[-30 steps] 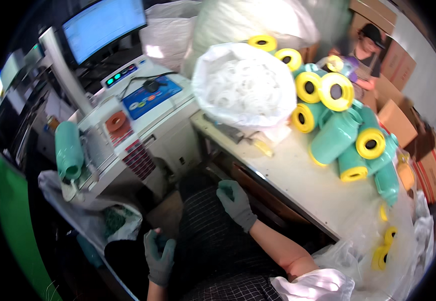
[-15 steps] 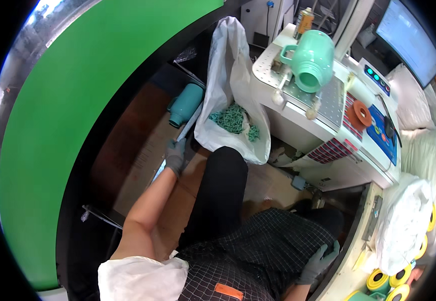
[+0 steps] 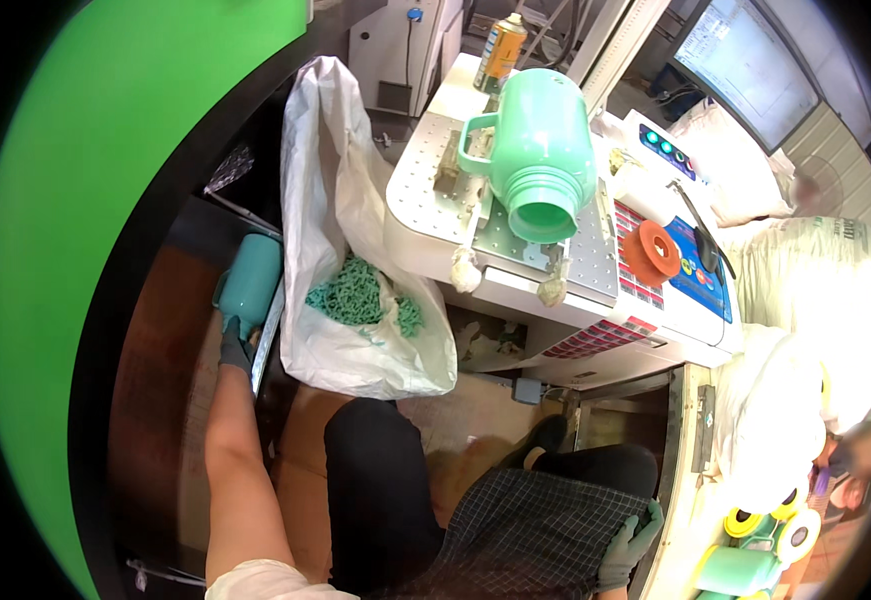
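Note:
A darker teal flask body (image 3: 254,278) with a side handle lies on the brown surface at the left, its neck toward me. My left hand (image 3: 237,346), in a grey glove, closes round that neck. My right hand (image 3: 631,550), also gloved, rests beside my right thigh with its fingers stretched out, holding nothing. Ahead on the bench, a light green flask body (image 3: 545,140) with a handle lies on its side on a perforated metal plate (image 3: 420,200). Its open threaded neck faces me.
A white sack (image 3: 300,230) with green plastic shavings (image 3: 355,292) stands between the flask and the bench. An orange tape roll (image 3: 650,252), a spray can (image 3: 500,50) and a monitor (image 3: 745,70) are at the right. Yellow-rimmed green flasks (image 3: 740,570) stand at the lower right.
My left hand has moved forward to the teal flask body and taken hold of its neck. The view has shifted to the right. My right hand stays by my thigh.

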Action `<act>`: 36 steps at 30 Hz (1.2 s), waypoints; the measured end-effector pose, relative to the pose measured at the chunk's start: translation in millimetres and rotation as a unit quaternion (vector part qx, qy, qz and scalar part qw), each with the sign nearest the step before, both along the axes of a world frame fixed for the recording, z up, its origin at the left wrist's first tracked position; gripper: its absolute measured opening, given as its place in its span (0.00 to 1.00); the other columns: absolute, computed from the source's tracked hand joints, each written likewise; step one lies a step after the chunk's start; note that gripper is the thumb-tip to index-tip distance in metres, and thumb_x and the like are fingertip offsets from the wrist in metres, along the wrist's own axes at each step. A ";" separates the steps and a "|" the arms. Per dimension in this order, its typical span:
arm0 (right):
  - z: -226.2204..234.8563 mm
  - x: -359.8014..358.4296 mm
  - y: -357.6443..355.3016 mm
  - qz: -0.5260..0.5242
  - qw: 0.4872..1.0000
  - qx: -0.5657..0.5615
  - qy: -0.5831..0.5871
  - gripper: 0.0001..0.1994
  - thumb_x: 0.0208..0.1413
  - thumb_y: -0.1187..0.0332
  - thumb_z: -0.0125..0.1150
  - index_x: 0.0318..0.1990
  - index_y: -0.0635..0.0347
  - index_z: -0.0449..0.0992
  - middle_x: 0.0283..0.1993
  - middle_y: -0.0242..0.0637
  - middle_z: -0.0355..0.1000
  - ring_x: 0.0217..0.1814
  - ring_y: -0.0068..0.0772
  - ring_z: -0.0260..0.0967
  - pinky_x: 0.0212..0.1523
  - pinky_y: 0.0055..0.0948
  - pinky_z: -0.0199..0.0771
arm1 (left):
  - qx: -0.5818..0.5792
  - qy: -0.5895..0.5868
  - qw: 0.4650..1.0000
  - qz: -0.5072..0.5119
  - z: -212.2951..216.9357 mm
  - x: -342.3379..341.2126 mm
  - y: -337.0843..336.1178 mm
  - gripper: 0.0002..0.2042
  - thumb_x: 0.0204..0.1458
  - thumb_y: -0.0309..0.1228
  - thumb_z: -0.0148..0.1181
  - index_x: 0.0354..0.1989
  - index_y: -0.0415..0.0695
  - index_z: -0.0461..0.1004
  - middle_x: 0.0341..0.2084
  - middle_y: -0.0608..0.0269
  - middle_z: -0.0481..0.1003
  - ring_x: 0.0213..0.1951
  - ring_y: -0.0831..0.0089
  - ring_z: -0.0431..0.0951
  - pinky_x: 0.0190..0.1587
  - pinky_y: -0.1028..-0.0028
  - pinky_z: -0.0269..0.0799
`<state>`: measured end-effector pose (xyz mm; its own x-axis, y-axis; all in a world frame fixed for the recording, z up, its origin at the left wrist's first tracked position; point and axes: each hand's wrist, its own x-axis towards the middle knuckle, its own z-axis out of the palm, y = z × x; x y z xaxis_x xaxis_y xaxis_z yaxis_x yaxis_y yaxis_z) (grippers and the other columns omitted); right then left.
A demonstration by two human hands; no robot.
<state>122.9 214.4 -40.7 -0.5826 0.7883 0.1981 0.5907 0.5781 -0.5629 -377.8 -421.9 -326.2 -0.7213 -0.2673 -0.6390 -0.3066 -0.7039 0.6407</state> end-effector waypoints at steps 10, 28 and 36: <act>28.5 -36.8 -27.6 0.080 0.972 0.222 0.021 0.31 0.60 0.73 0.61 0.71 0.70 0.63 0.71 0.54 0.63 0.75 0.53 0.59 0.77 0.48 0.57 | -0.283 0.068 0.951 0.106 97.9 79.3 -22.3 0.25 0.65 0.34 0.62 0.68 0.38 0.71 0.57 0.54 0.78 0.57 0.60 0.78 0.63 0.62 0.71; 99.7 -57.0 -119.9 0.483 0.797 -0.285 0.225 0.66 0.32 0.59 0.92 0.78 0.66 0.51 0.74 0.51 0.64 0.75 0.47 0.67 0.74 0.45 0.68 | -0.575 0.656 0.457 -0.172 445.5 357.5 325.3 0.47 0.33 0.43 0.88 0.65 0.47 0.69 0.52 0.51 0.76 0.54 0.53 0.77 0.52 0.57 0.75; 77.6 50.5 -60.2 0.343 0.848 -0.356 0.190 0.16 0.64 0.76 0.59 0.58 0.68 0.80 0.65 0.51 0.75 0.59 0.39 0.78 0.58 0.34 0.80 | -0.420 0.535 0.368 -0.634 437.4 345.8 391.2 0.52 0.39 0.47 0.82 0.72 0.37 0.61 0.53 0.46 0.78 0.57 0.49 0.81 0.61 0.57 0.74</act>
